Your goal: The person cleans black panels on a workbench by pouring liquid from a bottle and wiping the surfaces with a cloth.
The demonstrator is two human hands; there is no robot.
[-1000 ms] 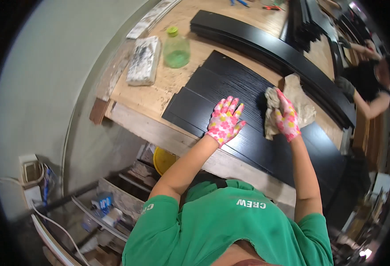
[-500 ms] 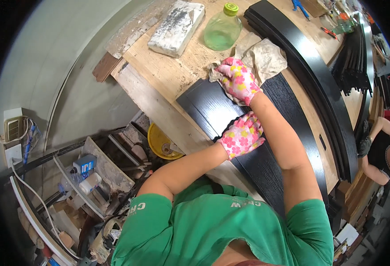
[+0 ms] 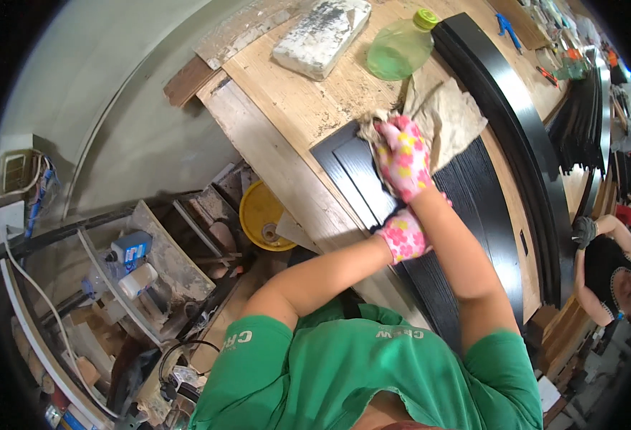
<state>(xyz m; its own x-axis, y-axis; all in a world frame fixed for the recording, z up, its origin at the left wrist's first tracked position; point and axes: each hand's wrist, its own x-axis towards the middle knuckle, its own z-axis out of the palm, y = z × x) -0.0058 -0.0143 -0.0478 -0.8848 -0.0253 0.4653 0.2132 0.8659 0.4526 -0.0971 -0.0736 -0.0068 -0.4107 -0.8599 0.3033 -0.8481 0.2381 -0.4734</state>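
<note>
My right hand, in a pink-and-yellow flowered glove, is closed on a crumpled beige cloth and presses part of it on a black wood-grained panel. The rest of the cloth spreads out to the right of the hand. My left hand, in a matching glove, lies flat on the panel's near part, partly hidden under my right wrist. Its visible fingers look stretched out. Just beyond the cloth stands a clear greenish bottle with a yellow-green cap. Left of the bottle lies a white block with dark smears.
Stacked curved black pieces run along the panel's right side. Farther right are a blue tool, black strips and another person. A yellow bucket sits below the bench's left edge, near a cluttered shelf.
My right hand has shifted slightly toward me over the panel with the cloth, now covering more of my left hand. The whole view has turned a little.
</note>
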